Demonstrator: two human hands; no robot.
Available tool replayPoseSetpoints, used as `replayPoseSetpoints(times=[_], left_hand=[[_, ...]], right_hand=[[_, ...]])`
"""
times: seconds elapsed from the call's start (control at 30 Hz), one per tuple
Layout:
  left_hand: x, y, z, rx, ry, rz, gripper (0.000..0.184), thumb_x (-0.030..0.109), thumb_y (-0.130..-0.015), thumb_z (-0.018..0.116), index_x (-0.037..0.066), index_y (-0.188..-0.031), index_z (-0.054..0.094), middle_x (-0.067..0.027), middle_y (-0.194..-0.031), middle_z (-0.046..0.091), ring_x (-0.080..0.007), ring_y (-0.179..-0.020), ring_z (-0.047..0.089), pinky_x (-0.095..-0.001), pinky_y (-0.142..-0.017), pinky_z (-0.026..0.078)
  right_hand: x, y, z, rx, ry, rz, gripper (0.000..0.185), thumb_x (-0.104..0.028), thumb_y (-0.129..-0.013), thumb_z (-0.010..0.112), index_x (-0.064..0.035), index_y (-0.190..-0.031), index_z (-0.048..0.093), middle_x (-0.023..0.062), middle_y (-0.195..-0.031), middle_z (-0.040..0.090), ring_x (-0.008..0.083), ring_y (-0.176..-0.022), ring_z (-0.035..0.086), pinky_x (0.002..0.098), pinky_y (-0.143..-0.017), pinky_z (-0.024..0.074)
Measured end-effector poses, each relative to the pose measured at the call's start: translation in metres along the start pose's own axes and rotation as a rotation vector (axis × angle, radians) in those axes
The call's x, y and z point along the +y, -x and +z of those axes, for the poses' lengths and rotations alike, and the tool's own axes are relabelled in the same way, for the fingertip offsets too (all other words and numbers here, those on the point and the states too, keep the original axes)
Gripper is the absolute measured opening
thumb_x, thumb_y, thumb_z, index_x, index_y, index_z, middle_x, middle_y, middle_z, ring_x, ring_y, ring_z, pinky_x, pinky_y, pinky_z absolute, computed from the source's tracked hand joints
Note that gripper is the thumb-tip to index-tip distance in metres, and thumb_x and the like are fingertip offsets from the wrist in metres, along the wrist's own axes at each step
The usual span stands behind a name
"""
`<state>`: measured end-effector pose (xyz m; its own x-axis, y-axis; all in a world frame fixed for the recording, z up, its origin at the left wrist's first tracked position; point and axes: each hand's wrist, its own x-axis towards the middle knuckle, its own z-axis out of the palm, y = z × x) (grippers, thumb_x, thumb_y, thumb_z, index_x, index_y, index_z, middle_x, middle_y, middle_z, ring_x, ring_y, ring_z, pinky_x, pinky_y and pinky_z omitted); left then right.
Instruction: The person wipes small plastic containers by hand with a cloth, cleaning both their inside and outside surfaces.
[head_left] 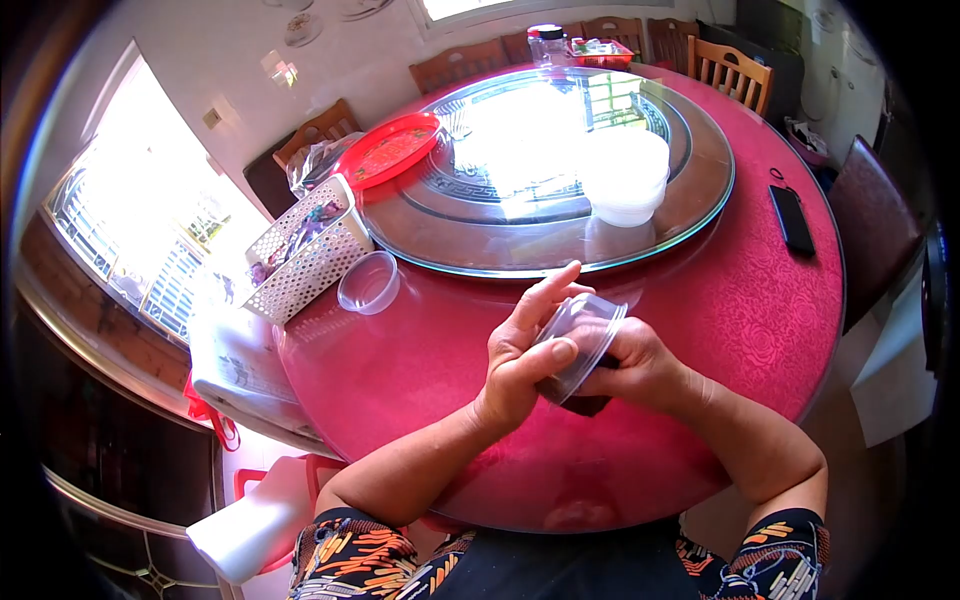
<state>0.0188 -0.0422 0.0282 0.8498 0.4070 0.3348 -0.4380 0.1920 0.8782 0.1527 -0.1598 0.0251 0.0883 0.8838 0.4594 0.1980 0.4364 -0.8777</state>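
A clear plastic container is tilted in front of me, above the near part of the red table. My left hand grips it, thumb across its near side and the index finger stretched out past it. At the container's rim, my right hand is closed, its fingers curled and partly hidden behind the clear wall. Something dark shows below the container and by the right fingers; I cannot tell what it is. Another clear plastic container stands to the left on the table.
A glass turntable bears stacked white containers and a red tray. A perforated basket with small wrapped items stands at the left edge. On the right lies a black phone. Jars and chairs are at the back.
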Motion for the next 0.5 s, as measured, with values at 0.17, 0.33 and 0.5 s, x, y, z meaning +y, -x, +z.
replayPoseSetpoints(times=[0.17,0.33,0.5], left_hand=[[-0.005,0.001,-0.007,0.022,-0.049,-0.132,0.059,0.031,-0.091,0.069,0.004,-0.142,0.057,-0.0071,-0.119,0.06,-0.0147,-0.107,0.059,-0.0304,-0.097,0.046],[-0.012,-0.004,-0.01,0.074,0.077,-0.276,0.069,0.038,-0.096,0.059,0.0,-0.151,0.041,-0.0123,-0.125,0.063,-0.0195,-0.109,0.063,-0.0346,-0.096,0.05],[-0.004,-0.007,-0.006,-0.065,0.028,-0.142,0.085,0.028,-0.086,0.062,0.002,-0.159,0.027,-0.0156,-0.141,0.054,-0.0252,-0.129,0.054,-0.04,-0.113,0.04]], right_hand=[[-0.004,0.003,0.005,-0.053,1.027,-0.201,0.028,-0.01,-0.085,0.067,-0.0164,-0.112,0.073,0.0139,-0.082,0.067,0.0301,-0.075,0.071,0.0426,-0.067,0.0584],[-0.003,0.004,0.004,0.021,1.21,-0.151,0.02,-0.018,-0.085,0.069,-0.0143,-0.104,0.076,0.0166,-0.091,0.067,0.0316,-0.08,0.071,0.0466,-0.069,0.0578],[-0.01,-0.002,-0.009,0.175,0.827,-0.046,0.025,-0.013,-0.081,0.078,-0.0057,-0.104,0.075,0.0196,-0.098,0.072,0.0338,-0.084,0.073,0.0427,-0.071,0.06]])
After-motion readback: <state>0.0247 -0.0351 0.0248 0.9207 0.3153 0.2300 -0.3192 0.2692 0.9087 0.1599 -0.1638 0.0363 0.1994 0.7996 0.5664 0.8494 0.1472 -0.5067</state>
